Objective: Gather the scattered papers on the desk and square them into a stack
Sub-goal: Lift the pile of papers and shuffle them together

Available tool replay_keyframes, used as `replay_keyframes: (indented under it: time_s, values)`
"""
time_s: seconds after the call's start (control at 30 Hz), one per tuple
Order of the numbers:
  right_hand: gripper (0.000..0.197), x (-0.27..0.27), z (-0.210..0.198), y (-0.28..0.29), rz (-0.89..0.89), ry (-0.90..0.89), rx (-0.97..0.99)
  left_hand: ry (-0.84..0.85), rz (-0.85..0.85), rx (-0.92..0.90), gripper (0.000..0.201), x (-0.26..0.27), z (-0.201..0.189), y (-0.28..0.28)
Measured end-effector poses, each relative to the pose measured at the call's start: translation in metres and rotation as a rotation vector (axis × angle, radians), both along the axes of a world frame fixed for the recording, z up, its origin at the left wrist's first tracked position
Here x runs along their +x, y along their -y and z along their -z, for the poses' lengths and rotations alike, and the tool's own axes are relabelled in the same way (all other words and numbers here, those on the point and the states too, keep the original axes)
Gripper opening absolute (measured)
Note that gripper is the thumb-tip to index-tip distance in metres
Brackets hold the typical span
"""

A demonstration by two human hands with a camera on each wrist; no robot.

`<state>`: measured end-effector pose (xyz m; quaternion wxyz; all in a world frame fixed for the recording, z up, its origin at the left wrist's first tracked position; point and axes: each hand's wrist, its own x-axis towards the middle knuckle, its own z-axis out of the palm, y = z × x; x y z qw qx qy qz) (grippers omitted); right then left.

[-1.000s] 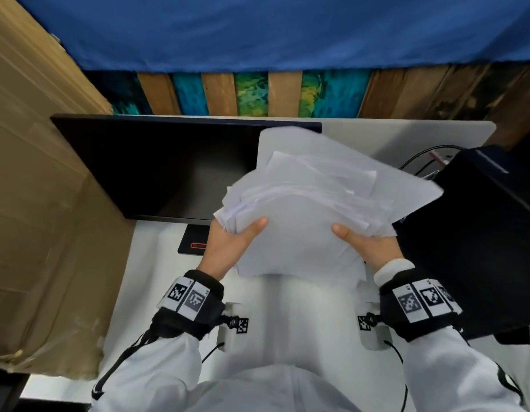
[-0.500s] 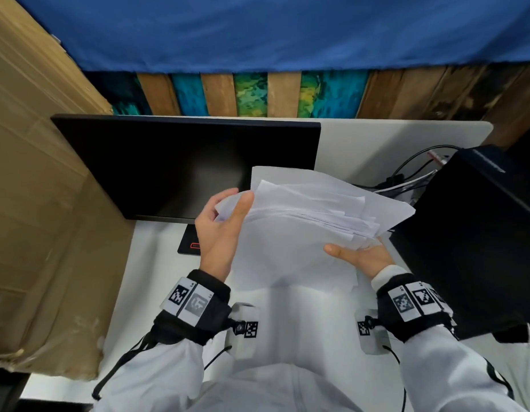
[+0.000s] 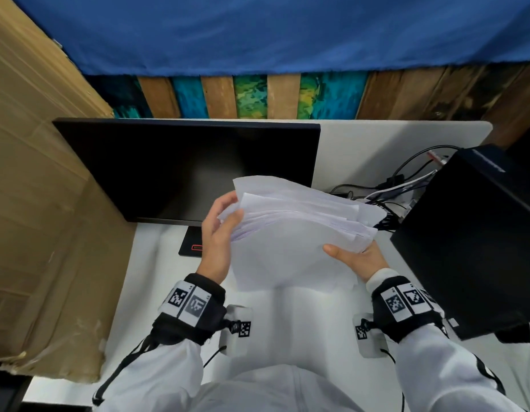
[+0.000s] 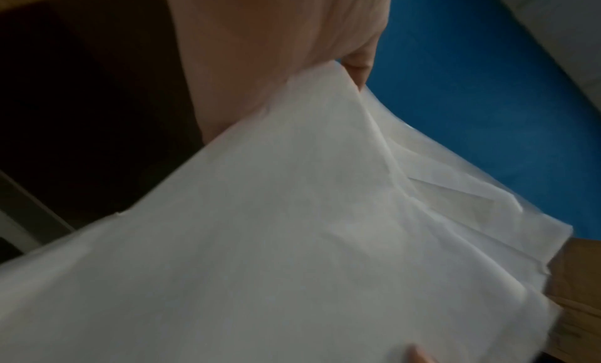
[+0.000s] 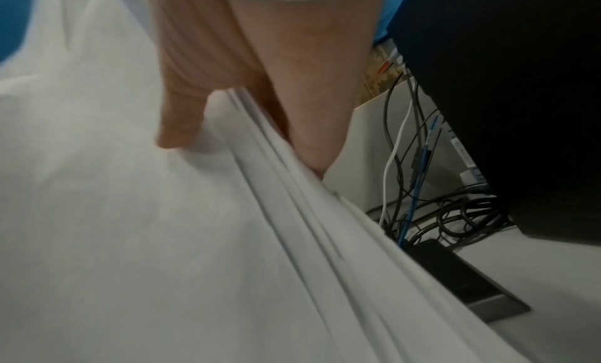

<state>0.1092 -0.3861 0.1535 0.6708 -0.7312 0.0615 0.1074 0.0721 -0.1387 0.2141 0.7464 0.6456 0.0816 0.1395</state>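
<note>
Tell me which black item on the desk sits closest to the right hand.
The black computer tower, just right of the right hand. The monitor stands across the papers, by the left hand.

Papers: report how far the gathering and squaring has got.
Gathered: the papers are off the desk, none visibly left lying there. In hand: the left hand grips one side, the right hand pinches the other. Left: sheet edges are fanned and uneven, so squaring remains.
</note>
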Motion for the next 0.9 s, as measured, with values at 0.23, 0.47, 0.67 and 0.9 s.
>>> replay_keyframes:
  time_s: [0.23,0.47,0.67,0.9]
  values:
    - [0.048,0.004,0.007,0.002,0.006,0.035,0.002,-0.087,-0.273,-0.035,0.04,0.008,-0.016,0.021]
    - [0.051,0.0,0.008,0.006,-0.012,0.025,-0.026,0.015,-0.402,0.1,0.006,0.016,-0.016,0.021]
    - [0.049,-0.005,0.008,0.003,0.008,-0.022,-0.048,0.046,-0.313,0.183,0.016,0.008,-0.009,0.021]
    - [0.038,-0.001,-0.001,-0.001,0.015,0.051,-0.018,0.186,-0.255,0.347,0.009,0.005,-0.008,0.025]
